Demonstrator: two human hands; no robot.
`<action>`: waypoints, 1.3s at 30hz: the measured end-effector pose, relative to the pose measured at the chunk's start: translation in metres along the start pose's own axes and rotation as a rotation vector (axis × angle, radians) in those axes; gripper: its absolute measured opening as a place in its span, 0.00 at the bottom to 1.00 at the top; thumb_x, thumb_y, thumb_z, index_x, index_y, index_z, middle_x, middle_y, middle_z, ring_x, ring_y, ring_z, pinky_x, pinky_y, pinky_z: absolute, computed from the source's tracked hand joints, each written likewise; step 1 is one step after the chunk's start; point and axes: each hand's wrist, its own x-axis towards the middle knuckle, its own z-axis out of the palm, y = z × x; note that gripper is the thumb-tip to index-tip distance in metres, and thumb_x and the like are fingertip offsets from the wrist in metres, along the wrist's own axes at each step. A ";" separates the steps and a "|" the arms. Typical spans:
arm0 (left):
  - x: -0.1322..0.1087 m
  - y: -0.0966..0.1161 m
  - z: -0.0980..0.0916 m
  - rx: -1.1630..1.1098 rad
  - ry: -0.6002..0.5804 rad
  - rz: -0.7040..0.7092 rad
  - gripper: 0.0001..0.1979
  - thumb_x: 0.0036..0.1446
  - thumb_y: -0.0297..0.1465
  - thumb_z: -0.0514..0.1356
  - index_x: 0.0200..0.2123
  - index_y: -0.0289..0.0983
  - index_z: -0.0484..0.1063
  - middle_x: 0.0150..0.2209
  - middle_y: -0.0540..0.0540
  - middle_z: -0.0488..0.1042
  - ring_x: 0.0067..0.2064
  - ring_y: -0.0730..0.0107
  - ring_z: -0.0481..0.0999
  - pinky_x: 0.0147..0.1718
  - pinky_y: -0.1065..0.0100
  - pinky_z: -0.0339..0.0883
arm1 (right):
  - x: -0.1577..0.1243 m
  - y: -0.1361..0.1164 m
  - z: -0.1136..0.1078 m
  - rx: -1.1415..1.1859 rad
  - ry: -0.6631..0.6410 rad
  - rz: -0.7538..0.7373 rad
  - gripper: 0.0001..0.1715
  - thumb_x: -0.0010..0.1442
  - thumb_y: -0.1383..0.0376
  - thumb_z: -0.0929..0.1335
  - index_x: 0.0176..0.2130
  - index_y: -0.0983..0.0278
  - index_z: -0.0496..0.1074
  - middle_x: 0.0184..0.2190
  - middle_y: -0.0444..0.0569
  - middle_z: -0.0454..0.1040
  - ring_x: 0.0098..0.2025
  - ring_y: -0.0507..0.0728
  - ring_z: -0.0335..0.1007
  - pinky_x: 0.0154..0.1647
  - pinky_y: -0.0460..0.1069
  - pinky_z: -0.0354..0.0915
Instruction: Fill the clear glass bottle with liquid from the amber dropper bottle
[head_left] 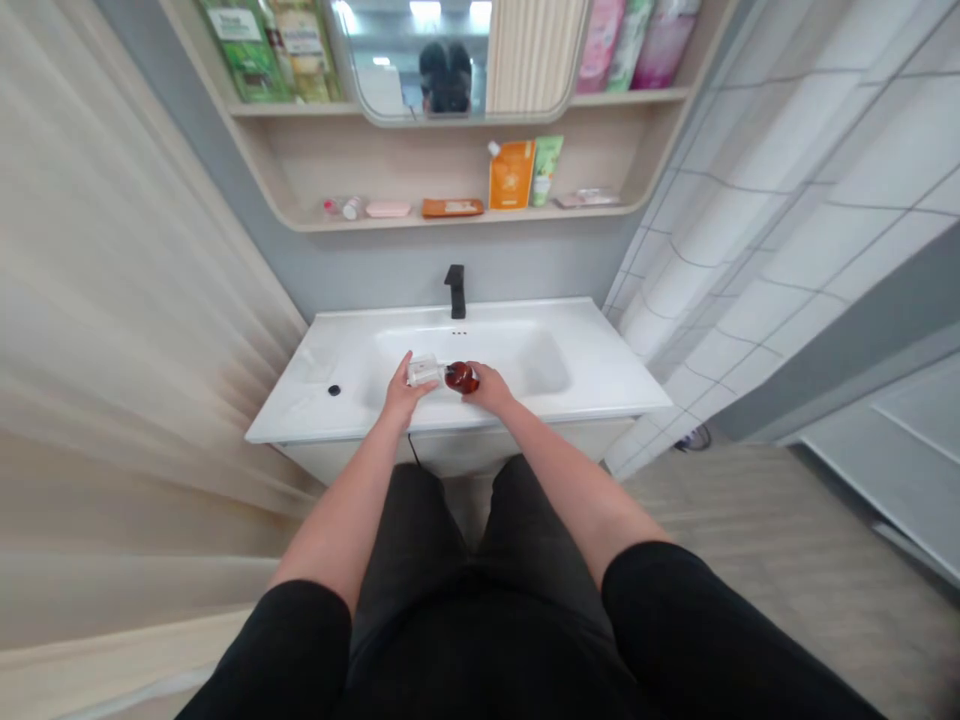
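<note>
Bathroom fittings fill my head view: a pale wooden shelf (405, 150) runs across a grey wall (360, 275) beneath a mirror (420, 60), and on it sit an orange pouch (511, 175), a green tube (546, 172) and a pink soap bar (388, 209). Below stands a white sink (285, 425), with a black tap (454, 290) at its back and a small black disc (334, 391) on its top, off to my left. A thin black cable (412, 450) hangs near its front edge.

I hold both hands out over the basin, close together. My left grip (405, 392) is closed around a clear plastic bottle (422, 370), and my right grip (487, 388) is closed around an amber bottle (461, 377) with dark reddish liquid inside. Both bottles lie roughly level, end to end, meeting between my grips, and neither rests on the sink. Whether anything passes between them is too small to tell.
</note>
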 end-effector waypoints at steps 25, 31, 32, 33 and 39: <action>-0.003 0.005 0.002 -0.036 -0.036 0.004 0.60 0.36 0.33 0.85 0.75 0.44 0.69 0.56 0.40 0.79 0.57 0.53 0.82 0.65 0.46 0.74 | -0.001 0.000 0.000 -0.011 0.005 0.002 0.51 0.44 0.70 0.84 0.67 0.62 0.77 0.61 0.58 0.83 0.63 0.72 0.80 0.69 0.64 0.72; -0.005 0.007 0.004 -0.061 -0.016 -0.001 0.61 0.35 0.31 0.85 0.75 0.45 0.70 0.57 0.41 0.80 0.56 0.55 0.82 0.65 0.49 0.74 | -0.001 0.001 0.001 -0.021 -0.002 -0.005 0.51 0.45 0.71 0.84 0.66 0.63 0.77 0.61 0.58 0.83 0.63 0.72 0.81 0.69 0.64 0.72; -0.006 0.007 0.004 -0.058 -0.015 0.003 0.61 0.35 0.31 0.85 0.75 0.45 0.70 0.56 0.42 0.80 0.56 0.55 0.82 0.64 0.50 0.74 | -0.001 0.001 0.000 -0.021 -0.007 -0.005 0.50 0.45 0.71 0.84 0.66 0.63 0.77 0.60 0.58 0.84 0.62 0.72 0.81 0.68 0.63 0.73; -0.006 0.008 0.004 -0.049 -0.013 0.010 0.61 0.35 0.31 0.84 0.75 0.45 0.70 0.56 0.42 0.79 0.56 0.56 0.82 0.63 0.51 0.74 | -0.001 0.000 0.000 -0.020 -0.010 -0.004 0.50 0.45 0.71 0.84 0.66 0.63 0.77 0.60 0.58 0.84 0.61 0.72 0.82 0.67 0.63 0.74; -0.009 0.010 0.005 0.001 0.006 0.025 0.60 0.35 0.34 0.84 0.74 0.43 0.71 0.56 0.42 0.78 0.57 0.54 0.81 0.62 0.51 0.75 | -0.001 -0.001 -0.001 -0.010 -0.002 -0.020 0.50 0.45 0.72 0.83 0.66 0.61 0.77 0.61 0.57 0.84 0.61 0.72 0.82 0.67 0.63 0.74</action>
